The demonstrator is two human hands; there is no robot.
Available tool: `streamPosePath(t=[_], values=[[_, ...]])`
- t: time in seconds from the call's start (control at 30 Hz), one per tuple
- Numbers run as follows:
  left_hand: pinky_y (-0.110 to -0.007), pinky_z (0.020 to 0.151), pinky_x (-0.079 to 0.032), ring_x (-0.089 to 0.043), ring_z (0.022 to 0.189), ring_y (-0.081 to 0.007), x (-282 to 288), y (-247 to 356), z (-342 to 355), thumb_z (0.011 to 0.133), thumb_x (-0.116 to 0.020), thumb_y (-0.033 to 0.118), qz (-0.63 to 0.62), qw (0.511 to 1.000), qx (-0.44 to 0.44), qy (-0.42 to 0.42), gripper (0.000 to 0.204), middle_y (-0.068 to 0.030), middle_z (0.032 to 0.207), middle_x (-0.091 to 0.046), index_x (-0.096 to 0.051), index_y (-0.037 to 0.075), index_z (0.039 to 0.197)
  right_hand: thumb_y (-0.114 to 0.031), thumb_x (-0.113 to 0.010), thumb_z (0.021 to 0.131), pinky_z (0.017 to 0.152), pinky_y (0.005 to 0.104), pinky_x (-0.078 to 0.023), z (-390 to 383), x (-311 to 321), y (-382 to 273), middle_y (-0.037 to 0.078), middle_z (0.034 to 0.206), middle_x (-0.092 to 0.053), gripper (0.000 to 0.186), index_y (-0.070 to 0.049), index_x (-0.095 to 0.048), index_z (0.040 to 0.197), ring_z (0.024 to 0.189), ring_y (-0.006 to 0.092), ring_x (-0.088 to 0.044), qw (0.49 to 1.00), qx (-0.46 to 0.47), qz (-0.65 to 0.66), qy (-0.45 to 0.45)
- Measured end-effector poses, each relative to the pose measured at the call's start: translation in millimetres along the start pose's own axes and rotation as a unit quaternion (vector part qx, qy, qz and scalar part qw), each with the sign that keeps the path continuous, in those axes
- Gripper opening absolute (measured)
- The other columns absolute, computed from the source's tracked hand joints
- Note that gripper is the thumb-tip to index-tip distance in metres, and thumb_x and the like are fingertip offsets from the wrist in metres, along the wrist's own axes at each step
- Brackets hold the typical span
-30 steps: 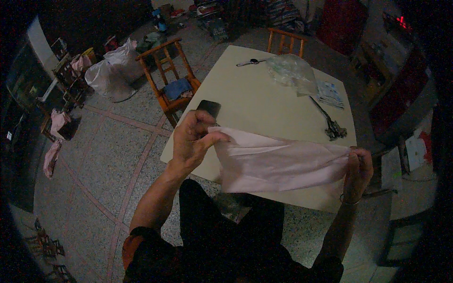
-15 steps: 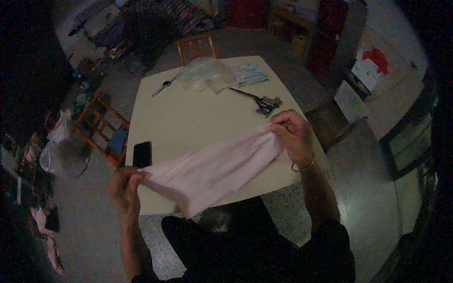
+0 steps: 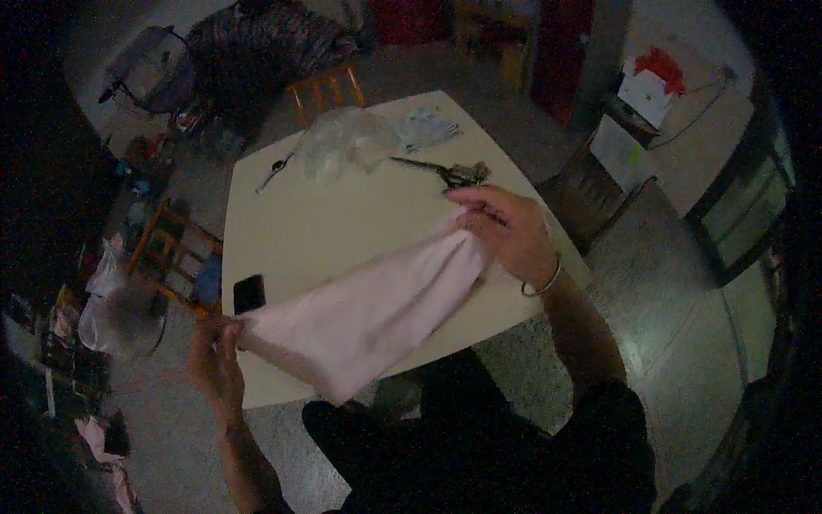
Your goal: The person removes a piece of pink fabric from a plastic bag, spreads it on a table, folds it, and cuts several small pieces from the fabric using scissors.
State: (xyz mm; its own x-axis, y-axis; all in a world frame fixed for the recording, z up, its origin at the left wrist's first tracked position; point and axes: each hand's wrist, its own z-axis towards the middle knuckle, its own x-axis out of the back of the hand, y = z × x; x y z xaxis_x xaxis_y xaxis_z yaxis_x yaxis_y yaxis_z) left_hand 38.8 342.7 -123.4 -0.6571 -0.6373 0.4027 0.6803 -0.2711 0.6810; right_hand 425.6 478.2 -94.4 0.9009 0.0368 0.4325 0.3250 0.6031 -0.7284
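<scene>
Pink cloth (image 3: 368, 313) stretched above the near edge of the table (image 3: 342, 227), pinched at 2 ends: left hand (image 3: 214, 360) fingers closed on 1 corner, right hand (image 3: 505, 231) fingers gripping the other. Black phone (image 3: 248, 294) beside left hand.

Left hand (image 3: 214, 360) is held low, fingers pinched closed. Right hand (image 3: 505, 231) is raised farther out, fingers curled shut, forearm extended.

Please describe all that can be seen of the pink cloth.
The cloth is pale pink, soft and looks like thin fabric, with no visible print. It is stretched slantwise above the table's near edge. The left hand pinches its lower end, the right hand grips its upper end. Its middle sags in a fold.
</scene>
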Motion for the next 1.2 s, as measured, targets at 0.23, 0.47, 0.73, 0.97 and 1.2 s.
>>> streamPosePath(t=[0.23,0.47,0.73,0.97,1.2], values=[[-0.030,0.069,-0.049,-0.060,0.080,-0.0150,1,25,49,0.092,-0.061,0.014,-0.048,0.994,-0.031,-0.096,0.011,-0.0048,0.082,-0.063,-0.062,0.003,0.094,-0.015,-0.065,0.087,0.075,0.0308,-0.052,13,18,3,0.011,0.093,-0.069,0.021,-0.003,-0.067,0.104,0.085,0.0188,-0.066,0.998,0.023,-0.065,-0.013],[-0.030,0.074,-0.050,-0.060,0.088,-0.0175,6,86,115,0.093,-0.060,0.019,0.047,0.997,-0.053,-0.009,0.019,-0.0075,0.095,-0.063,-0.062,0.001,0.099,-0.019,-0.065,0.088,0.080,0.0324,-0.052,72,44,-18,0.009,0.096,-0.068,0.022,-0.004,-0.065,0.104,0.087,0.0215,-0.066,0.993,0.064,-0.089,0.050],[-0.031,0.080,-0.049,-0.062,0.091,-0.0185,11,115,201,0.092,-0.053,0.012,0.068,0.951,-0.301,-0.013,0.017,-0.0072,0.101,-0.064,-0.067,0.006,0.101,-0.016,-0.062,0.089,0.083,0.0370,-0.053,90,76,-87,0.012,0.101,-0.065,0.026,-0.003,-0.062,0.112,0.092,0.0215,-0.064,0.985,0.053,-0.023,0.165],[-0.037,0.087,-0.043,-0.052,0.105,-0.0245,71,112,179,0.088,-0.056,0.028,0.136,0.964,-0.207,-0.095,0.034,-0.0111,0.118,-0.048,-0.049,0.005,0.113,-0.023,-0.060,0.091,0.091,0.0357,-0.049,140,34,-59,0.011,0.111,-0.064,0.028,-0.007,-0.063,0.113,0.100,0.0239,-0.062,0.956,0.160,-0.130,0.209],[-0.040,0.079,-0.048,-0.057,0.091,-0.0281,-12,97,194,0.082,-0.064,0.023,-0.177,0.952,-0.103,-0.228,0.032,-0.0138,0.102,-0.056,-0.054,0.005,0.106,-0.031,-0.060,0.091,0.087,0.0373,-0.050,172,-2,-30,0.013,0.110,-0.064,0.035,-0.006,-0.064,0.114,0.097,0.0255,-0.062,0.982,0.004,-0.089,0.164]])
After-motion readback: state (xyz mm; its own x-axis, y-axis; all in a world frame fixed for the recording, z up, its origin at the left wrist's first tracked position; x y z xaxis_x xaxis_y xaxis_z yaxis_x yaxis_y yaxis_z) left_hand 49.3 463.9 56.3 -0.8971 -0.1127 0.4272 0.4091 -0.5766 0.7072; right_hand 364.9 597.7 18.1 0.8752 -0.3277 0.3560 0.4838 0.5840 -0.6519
